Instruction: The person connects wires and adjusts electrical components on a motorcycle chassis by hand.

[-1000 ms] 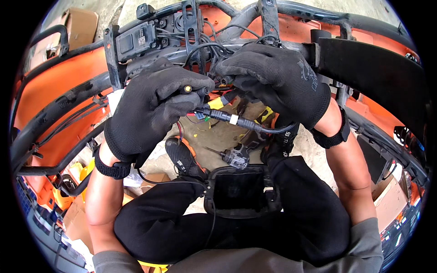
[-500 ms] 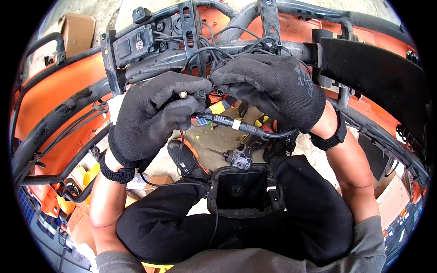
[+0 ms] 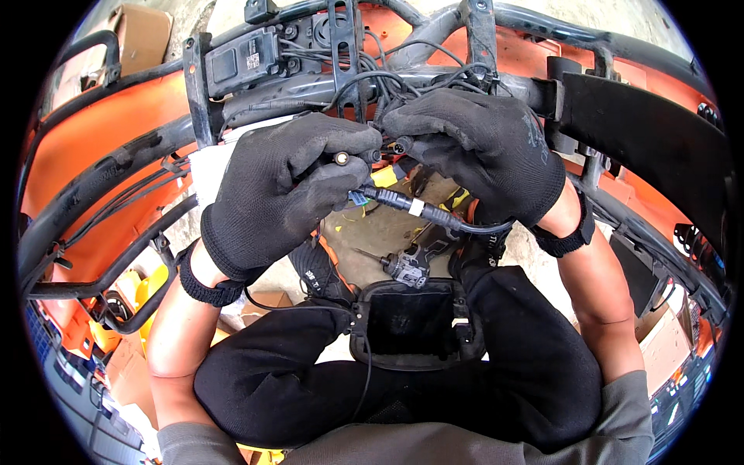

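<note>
at the upper centre of the frame, the gloved left hand [image 3: 283, 190] is closed around a round cable plug [image 3: 341, 158], and the gloved right hand [image 3: 484, 147] pinches the matching connector [image 3: 401, 146] just beside it, in front of the black frame bar [image 3: 341, 81]; a black cable [image 3: 422, 211] with a white band hangs just below.

Your left glove [image 3: 275, 190] and right glove [image 3: 484, 151] are black, and so are the cuffs at your wrists. The cable [image 3: 422, 211] under your fingers is black with a white band and a bit of blue at its end. The frame [image 3: 116, 167] across the top is black metal over bright orange panels [image 3: 97, 128]. Your trousers [image 3: 403, 395] are black and your sleeves are grey. A brown box [image 3: 143, 31] sits at the upper left.
</note>
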